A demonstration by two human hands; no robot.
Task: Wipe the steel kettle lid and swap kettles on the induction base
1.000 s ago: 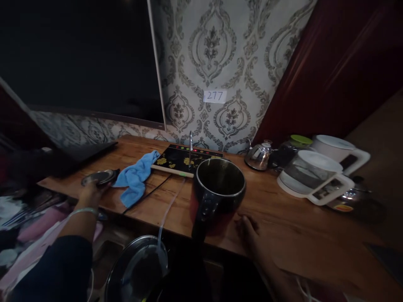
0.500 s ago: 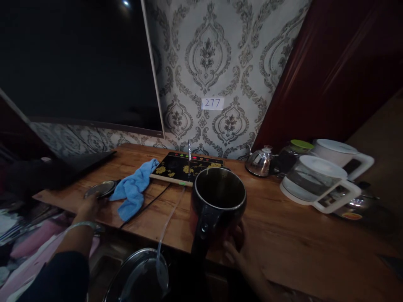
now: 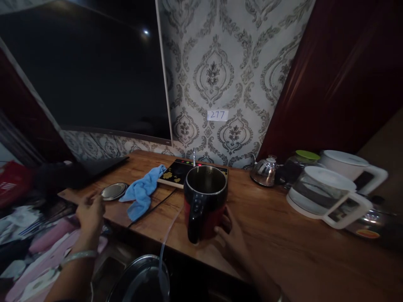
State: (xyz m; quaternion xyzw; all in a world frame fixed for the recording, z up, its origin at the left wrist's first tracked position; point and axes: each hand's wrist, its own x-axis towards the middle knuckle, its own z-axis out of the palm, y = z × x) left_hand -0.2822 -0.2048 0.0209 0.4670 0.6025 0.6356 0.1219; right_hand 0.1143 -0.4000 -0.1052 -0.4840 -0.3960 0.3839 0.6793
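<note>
A lidless electric kettle, red below and black above, stands upright at the table's front with its black handle facing me. My right hand is curved around its right side, some fingers hidden behind the body. A round metallic lid lies flat on the table to the left. Just in front of it hovers my left hand, empty, with its fingers loosely apart. Beside the lid lies a crumpled blue cloth. The kettle partly covers a black induction plate with gold flowers and a thin metal spout.
To the right stand a steel teapot, a glass pot with a white lid and other jugs. A clear hose runs down to a metal-rimmed basin below the table edge. Clothes are heaped at lower left.
My left hand has let go of the lid and drawn back from it. The kettle now stands more upright and slightly left in view, my right hand still on its side.
</note>
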